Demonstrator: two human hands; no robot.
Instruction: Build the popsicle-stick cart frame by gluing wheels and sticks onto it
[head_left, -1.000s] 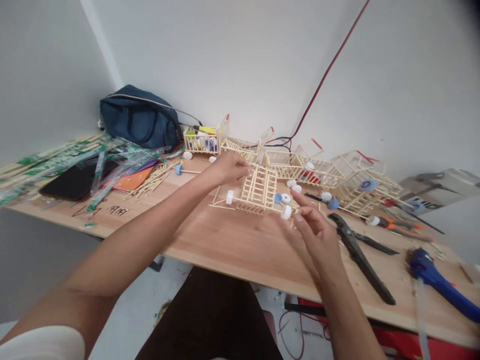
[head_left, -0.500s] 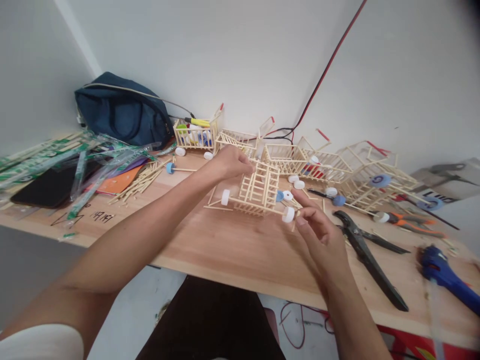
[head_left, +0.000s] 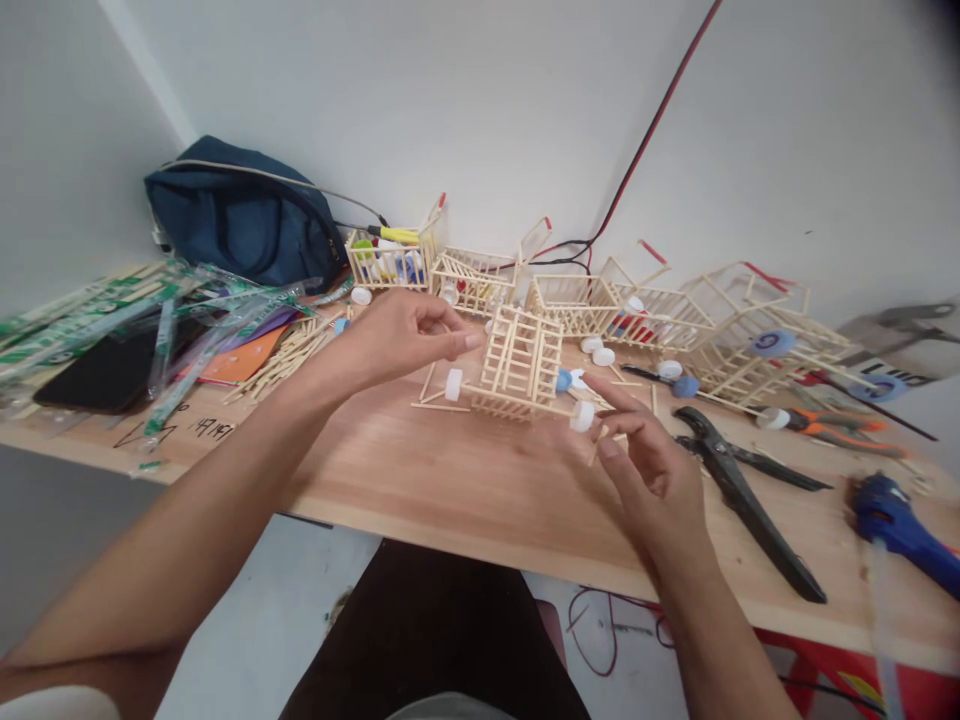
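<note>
A small cart [head_left: 523, 355] built of thin wooden sticks lies in front of me, its slatted side up. White bottle-cap wheels show along its near side: a left wheel [head_left: 454, 384] and a right wheel [head_left: 582, 416]. My left hand [head_left: 409, 335] hovers at the cart's upper left, thumb and fingers apart, with nothing visible between them. Beside the right wheel is my right hand [head_left: 652, 460], its index finger stretched out and the others loosely bent. Whether its fingertips touch the wheel is unclear. A blue cap [head_left: 564, 380] sits at the cart's right side.
Several finished stick carts [head_left: 574, 305] line the wall. At right lie a black-handled cutter [head_left: 750, 500], orange pliers [head_left: 844, 430] and a blue glue gun [head_left: 900, 520]. Loose sticks [head_left: 289, 358], a phone [head_left: 101, 375], plastic wrappers [head_left: 161, 370] and a blue bag [head_left: 247, 215] occupy the left.
My left hand has moved back to the left from the cart's top and its fingers have parted. My right hand stays by the right wheel. The view has shifted slightly.
</note>
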